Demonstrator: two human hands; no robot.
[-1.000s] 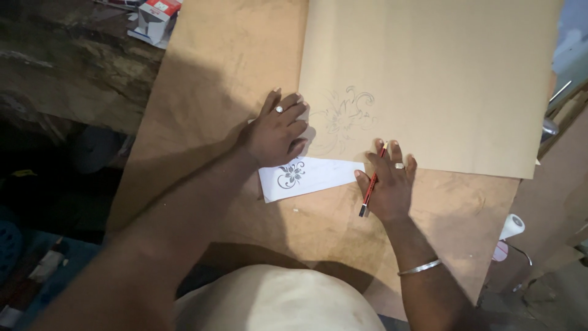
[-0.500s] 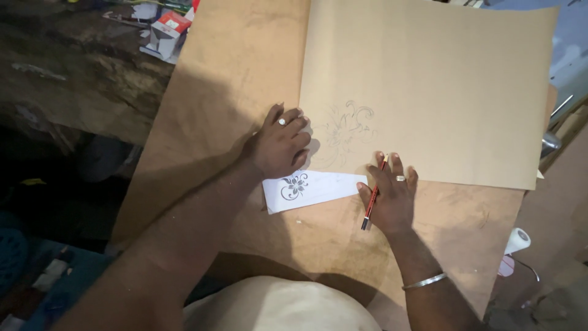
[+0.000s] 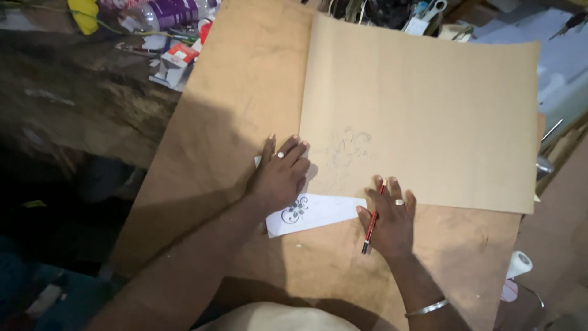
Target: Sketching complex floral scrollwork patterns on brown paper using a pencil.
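Both hands have slid a little lower and apart on the board since the earlier frames, and more of the small white paper slip with a black floral print [image 3: 312, 213] now shows between them. The left hand [image 3: 280, 176] lies flat and open, fingers spread, its palm on the left end of the slip and its fingertips pressing the lower left corner of the large tan sheet of paper [image 3: 429, 104]. The right hand [image 3: 390, 220] also lies palm down at the sheet's lower edge, fingers reaching just onto it, with a red pencil with a dark tip [image 3: 372, 218] tucked between two fingers and pointing back toward the person. A ring sits on one finger of each hand, and a thin silver bangle [image 3: 427, 308] circles the right wrist. Between the two hands, on the tan sheet, a faint pencilled floral outline [image 3: 347, 151] is visible. Everything rests on a wide brown board [image 3: 245, 92]. Beyond the left hand, off the board's far left edge, lies a clutter of small cardboard boxes and wrappers [image 3: 171, 58]. Right of the right wrist stands a small white roll [image 3: 519, 265].
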